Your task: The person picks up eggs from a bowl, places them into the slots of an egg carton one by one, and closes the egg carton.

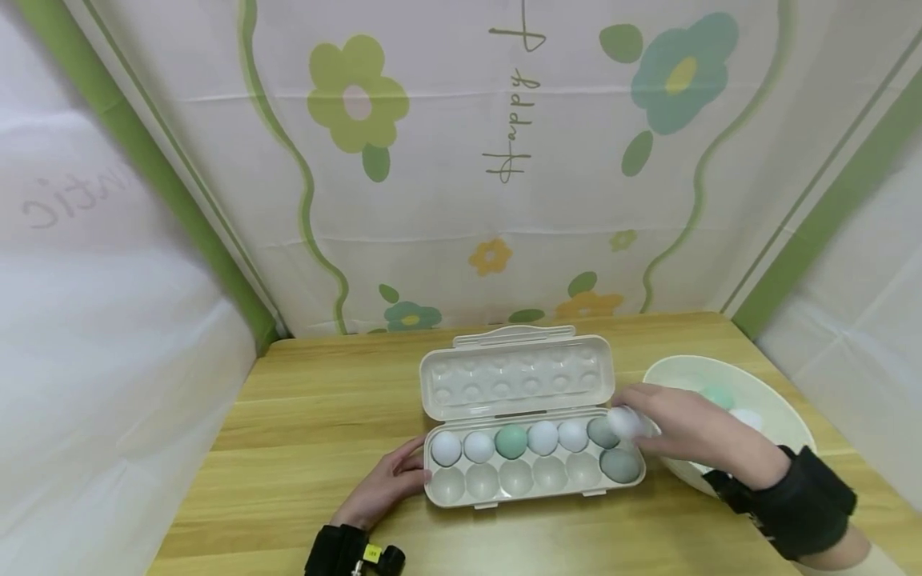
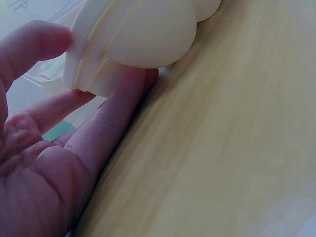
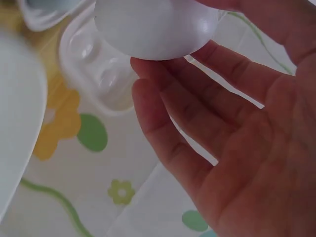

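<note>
A white plastic egg box (image 1: 490,506) lies with its lid (image 1: 516,376) folded back. Its far row holds white eggs (image 1: 543,438), a green egg (image 1: 511,442) and a grey-green egg (image 1: 603,433) at the right end. Another grey-green egg (image 1: 619,465) sits at the right end of the near row, whose other cups are bare. My left hand (image 1: 386,486) grips the box's left end, thumb at the rim and fingers under it in the left wrist view. Above the box's right end, my right hand (image 1: 687,422) holds a white egg (image 3: 155,27) between thumb and fingers.
At the right stands a large pale bowl (image 1: 781,396), partly behind my right forearm, with a green egg (image 1: 717,395) and a white egg (image 1: 747,419) showing inside. Both rest on a wooden table (image 1: 302,432). A flowered cloth (image 1: 446,200) hangs along the back, with white cloth sides.
</note>
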Demonstrator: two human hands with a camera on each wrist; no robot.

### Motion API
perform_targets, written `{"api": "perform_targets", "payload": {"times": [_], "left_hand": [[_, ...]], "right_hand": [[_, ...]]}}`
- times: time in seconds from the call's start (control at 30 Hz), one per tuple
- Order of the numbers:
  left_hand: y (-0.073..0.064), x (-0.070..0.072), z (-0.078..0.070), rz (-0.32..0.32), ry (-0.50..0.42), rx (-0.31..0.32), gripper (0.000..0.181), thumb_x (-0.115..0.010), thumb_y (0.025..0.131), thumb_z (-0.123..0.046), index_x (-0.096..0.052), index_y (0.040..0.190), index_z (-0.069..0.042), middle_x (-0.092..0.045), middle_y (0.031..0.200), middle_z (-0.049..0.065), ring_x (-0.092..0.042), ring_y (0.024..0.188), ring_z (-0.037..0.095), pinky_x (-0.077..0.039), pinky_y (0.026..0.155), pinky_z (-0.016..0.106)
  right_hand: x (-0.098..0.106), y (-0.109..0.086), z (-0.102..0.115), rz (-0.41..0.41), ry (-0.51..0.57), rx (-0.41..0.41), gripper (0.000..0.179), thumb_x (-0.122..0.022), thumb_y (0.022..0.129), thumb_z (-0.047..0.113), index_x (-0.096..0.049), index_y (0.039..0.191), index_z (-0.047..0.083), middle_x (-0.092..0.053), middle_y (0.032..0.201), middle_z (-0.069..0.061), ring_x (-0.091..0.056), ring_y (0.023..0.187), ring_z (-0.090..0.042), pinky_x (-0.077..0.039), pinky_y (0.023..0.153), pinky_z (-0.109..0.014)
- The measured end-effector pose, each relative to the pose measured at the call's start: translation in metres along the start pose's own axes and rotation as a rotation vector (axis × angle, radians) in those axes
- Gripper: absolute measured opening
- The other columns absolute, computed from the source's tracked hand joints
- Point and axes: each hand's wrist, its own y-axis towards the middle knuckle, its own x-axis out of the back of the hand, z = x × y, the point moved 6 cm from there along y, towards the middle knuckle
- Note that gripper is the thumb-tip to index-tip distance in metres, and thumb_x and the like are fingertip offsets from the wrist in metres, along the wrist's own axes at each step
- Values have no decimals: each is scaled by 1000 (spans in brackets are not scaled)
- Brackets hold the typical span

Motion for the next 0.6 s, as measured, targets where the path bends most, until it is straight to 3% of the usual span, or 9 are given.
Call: {"api": "perform_targets", "payload": {"times": [0.37, 0.47, 0.6], "left_hand": [[1, -2, 1, 9, -27, -9, 62, -57, 90, -14, -27, 144, -9, -52, 126, 27, -55, 108, 25, -49, 85, 31], [1, -2, 1, 6, -28, -12, 62, -58, 90, -14, -28, 144, -9, -53, 125, 27, -56, 107, 25, -49, 85, 30], [0, -1, -1, 3, -25, -7, 63, -59, 89, -14, -28, 144, -11, -54, 124, 25, -56, 107, 25, -49, 85, 30]], "right_hand": [[-38, 24, 23, 60, 107, 74, 43, -74, 70, 11, -57, 109, 12, -61, 97, 1, -54, 72, -10, -48, 60, -29], [-45, 25, 28, 45, 107, 123, 47, -74, 69, 8, -59, 113, 11, -60, 100, -1, -54, 70, -10, -46, 57, -26], [-53, 25, 35, -7, 81, 200, 42, -73, 68, 5, -63, 108, 12, -60, 100, -3, -56, 74, -12, -48, 57, -24]]}}
